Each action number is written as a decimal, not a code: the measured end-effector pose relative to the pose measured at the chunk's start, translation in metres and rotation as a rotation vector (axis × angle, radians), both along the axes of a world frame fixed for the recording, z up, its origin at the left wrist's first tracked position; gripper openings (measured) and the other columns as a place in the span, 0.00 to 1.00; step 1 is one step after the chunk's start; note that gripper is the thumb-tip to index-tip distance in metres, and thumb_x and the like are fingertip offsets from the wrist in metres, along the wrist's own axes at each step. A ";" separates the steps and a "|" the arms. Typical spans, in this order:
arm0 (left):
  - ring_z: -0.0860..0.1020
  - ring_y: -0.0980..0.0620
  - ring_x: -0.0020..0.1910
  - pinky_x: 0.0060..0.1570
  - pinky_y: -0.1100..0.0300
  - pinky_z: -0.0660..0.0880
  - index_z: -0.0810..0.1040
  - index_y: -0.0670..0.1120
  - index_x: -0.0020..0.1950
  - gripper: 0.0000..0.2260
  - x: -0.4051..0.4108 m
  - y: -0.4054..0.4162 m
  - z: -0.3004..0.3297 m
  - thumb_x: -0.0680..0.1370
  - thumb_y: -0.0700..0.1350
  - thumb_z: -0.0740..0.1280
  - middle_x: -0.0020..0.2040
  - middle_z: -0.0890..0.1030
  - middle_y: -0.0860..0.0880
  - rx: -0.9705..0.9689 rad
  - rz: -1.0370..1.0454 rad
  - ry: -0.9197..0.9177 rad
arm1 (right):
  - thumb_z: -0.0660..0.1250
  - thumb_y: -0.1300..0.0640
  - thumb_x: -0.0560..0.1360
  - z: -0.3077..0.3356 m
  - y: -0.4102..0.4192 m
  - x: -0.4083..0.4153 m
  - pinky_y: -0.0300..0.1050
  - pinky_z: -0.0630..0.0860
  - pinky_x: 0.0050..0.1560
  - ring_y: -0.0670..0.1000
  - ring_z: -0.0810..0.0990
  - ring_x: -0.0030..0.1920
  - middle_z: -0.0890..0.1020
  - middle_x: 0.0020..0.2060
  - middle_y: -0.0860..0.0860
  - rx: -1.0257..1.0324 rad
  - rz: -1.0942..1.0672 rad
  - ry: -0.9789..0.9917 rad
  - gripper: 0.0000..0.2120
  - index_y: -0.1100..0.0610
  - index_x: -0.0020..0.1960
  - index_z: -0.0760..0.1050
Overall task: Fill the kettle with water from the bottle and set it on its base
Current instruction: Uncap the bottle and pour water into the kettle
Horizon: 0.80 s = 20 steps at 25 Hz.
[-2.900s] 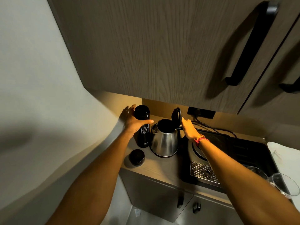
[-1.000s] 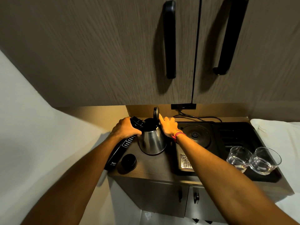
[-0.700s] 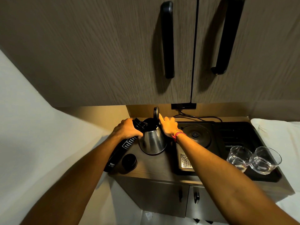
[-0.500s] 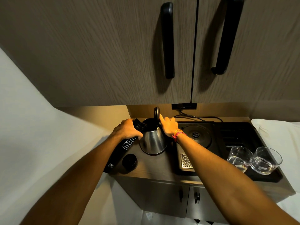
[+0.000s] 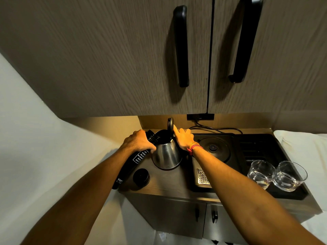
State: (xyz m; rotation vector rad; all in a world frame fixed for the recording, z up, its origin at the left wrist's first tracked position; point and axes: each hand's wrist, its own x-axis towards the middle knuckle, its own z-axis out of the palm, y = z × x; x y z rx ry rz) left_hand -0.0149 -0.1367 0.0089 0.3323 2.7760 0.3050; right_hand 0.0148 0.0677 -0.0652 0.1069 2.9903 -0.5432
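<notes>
my left hand (image 5: pixel 137 143) gripped the tilted bottle (image 5: pixel 131 162) at the kettle (image 5: pixel 166 153) mouth; my right hand (image 5: pixel 184 139) held its raised lid (image 5: pixel 170 125).

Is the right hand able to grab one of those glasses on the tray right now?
Probably not right away: the right hand is busy at the kettle. The glasses sit unblocked on the tray, so letting go would free it.

A small kitchenette, the sort found in a hotel room or studio — wood-grain wall cupboards (image 5: pixel 109 59) with long black handles (image 5: pixel 181 46) hang over a narrow desk (image 5: pixel 168 181). On it sit a steel kettle (image 5: pixel 167 156), a black tray (image 5: pixel 247 152) holding the kettle base (image 5: pixel 213 148) and two glasses (image 5: pixel 261 173) — with a wall socket (image 5: pixel 200 117) behind.
</notes>
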 end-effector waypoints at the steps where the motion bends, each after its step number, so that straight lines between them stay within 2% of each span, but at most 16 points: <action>1: 0.83 0.46 0.46 0.52 0.48 0.82 0.77 0.49 0.55 0.31 -0.001 0.001 0.000 0.54 0.55 0.77 0.48 0.83 0.47 -0.006 -0.001 -0.003 | 0.53 0.52 0.80 0.000 0.000 0.000 0.65 0.64 0.66 0.70 0.65 0.66 0.67 0.69 0.64 0.001 0.001 -0.001 0.29 0.47 0.78 0.44; 8: 0.82 0.47 0.44 0.48 0.52 0.81 0.77 0.50 0.52 0.28 -0.004 0.003 -0.002 0.54 0.55 0.77 0.45 0.82 0.48 -0.045 -0.023 0.021 | 0.53 0.51 0.80 0.000 0.001 0.001 0.64 0.64 0.67 0.69 0.64 0.67 0.67 0.69 0.64 -0.004 0.011 -0.010 0.30 0.47 0.78 0.43; 11: 0.82 0.48 0.44 0.46 0.53 0.81 0.77 0.49 0.54 0.30 -0.007 0.001 -0.004 0.55 0.55 0.77 0.46 0.82 0.48 -0.014 -0.014 0.022 | 0.53 0.52 0.80 0.000 0.001 0.001 0.65 0.63 0.67 0.69 0.64 0.67 0.67 0.69 0.64 -0.004 0.011 -0.008 0.30 0.48 0.78 0.43; 16: 0.82 0.48 0.48 0.50 0.50 0.82 0.76 0.51 0.58 0.33 -0.011 -0.003 -0.009 0.56 0.57 0.77 0.48 0.83 0.50 0.184 0.053 0.051 | 0.52 0.53 0.80 0.000 0.000 0.001 0.64 0.64 0.67 0.69 0.64 0.67 0.67 0.69 0.64 0.000 0.002 -0.010 0.29 0.48 0.78 0.43; 18: 0.82 0.50 0.49 0.48 0.54 0.81 0.75 0.53 0.59 0.32 -0.013 -0.007 -0.013 0.58 0.57 0.79 0.48 0.81 0.53 0.301 0.087 0.083 | 0.53 0.52 0.80 0.001 0.000 0.001 0.63 0.65 0.67 0.69 0.65 0.66 0.67 0.68 0.64 -0.003 0.002 -0.007 0.29 0.47 0.78 0.43; 20: 0.80 0.53 0.49 0.42 0.62 0.76 0.76 0.51 0.63 0.34 -0.015 -0.014 -0.017 0.58 0.54 0.80 0.46 0.80 0.57 0.428 0.129 0.108 | 0.53 0.51 0.80 0.001 0.000 0.001 0.63 0.64 0.67 0.69 0.65 0.66 0.67 0.69 0.64 -0.008 0.005 -0.017 0.30 0.47 0.78 0.43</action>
